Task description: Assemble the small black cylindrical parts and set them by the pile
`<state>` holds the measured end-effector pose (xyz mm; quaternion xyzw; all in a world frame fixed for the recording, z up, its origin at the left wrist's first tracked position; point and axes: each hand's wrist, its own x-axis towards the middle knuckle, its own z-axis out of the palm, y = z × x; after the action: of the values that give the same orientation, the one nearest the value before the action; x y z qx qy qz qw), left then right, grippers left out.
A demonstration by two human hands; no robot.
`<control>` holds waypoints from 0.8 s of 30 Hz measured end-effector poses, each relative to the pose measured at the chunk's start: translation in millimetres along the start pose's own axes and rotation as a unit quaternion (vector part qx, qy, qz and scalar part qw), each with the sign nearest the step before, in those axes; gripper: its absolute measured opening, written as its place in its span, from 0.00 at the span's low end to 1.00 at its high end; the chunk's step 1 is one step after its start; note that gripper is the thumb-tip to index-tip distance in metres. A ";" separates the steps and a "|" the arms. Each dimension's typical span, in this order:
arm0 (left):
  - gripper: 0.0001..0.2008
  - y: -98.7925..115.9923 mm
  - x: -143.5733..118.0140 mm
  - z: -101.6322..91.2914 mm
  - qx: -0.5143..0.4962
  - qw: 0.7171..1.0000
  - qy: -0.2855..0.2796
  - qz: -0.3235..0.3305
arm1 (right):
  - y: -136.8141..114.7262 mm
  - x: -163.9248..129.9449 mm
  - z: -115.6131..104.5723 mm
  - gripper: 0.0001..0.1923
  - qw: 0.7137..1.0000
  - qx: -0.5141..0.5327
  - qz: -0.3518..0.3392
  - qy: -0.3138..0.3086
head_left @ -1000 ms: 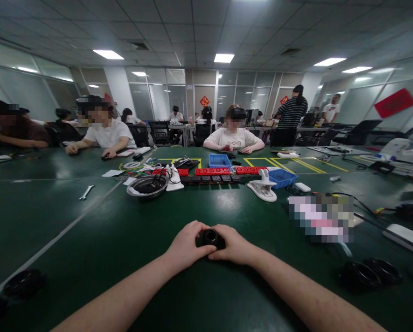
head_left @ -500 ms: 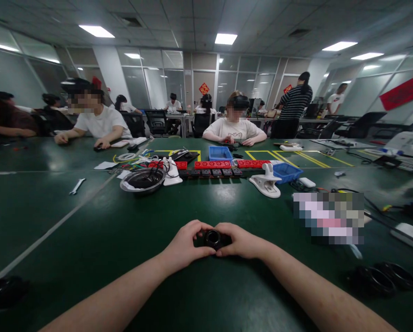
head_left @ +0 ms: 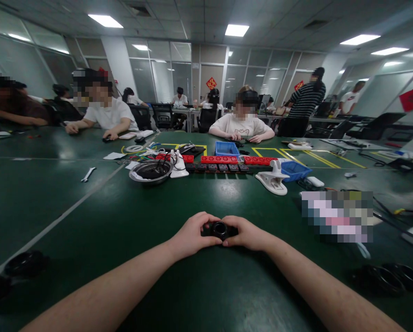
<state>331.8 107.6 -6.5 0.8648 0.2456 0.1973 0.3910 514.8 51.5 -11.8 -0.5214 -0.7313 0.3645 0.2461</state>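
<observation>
A small black round part [head_left: 219,228] with a hole in its top sits on the green table [head_left: 98,221], held between both hands. My left hand [head_left: 191,235] wraps its left side, thumb and fingers curled over it. My right hand [head_left: 248,234] grips its right side the same way. Most of the part is hidden by my fingers.
A metal bowl [head_left: 151,171], red and black power strips [head_left: 223,163], blue bins [head_left: 226,148] and a white clamp [head_left: 272,179] lie further back. Black rings sit at the right [head_left: 386,279] and left [head_left: 24,263] near edges. A wrench [head_left: 87,174] lies left. Several people sit across.
My hands stay closed on the black part, pressed together. The view has shifted slightly, so the hands sit a little higher and further right in the picture.
</observation>
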 end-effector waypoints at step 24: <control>0.18 -10.2 1.5 10.9 -0.011 0.997 0.072 -0.019 | -3.6 -3.4 19.1 0.26 0.981 -0.141 0.029 0.130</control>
<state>336.1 108.0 -20.8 0.8391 0.2870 0.2544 0.3857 499.8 42.3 -20.6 -0.6148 -0.7217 0.1940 0.2519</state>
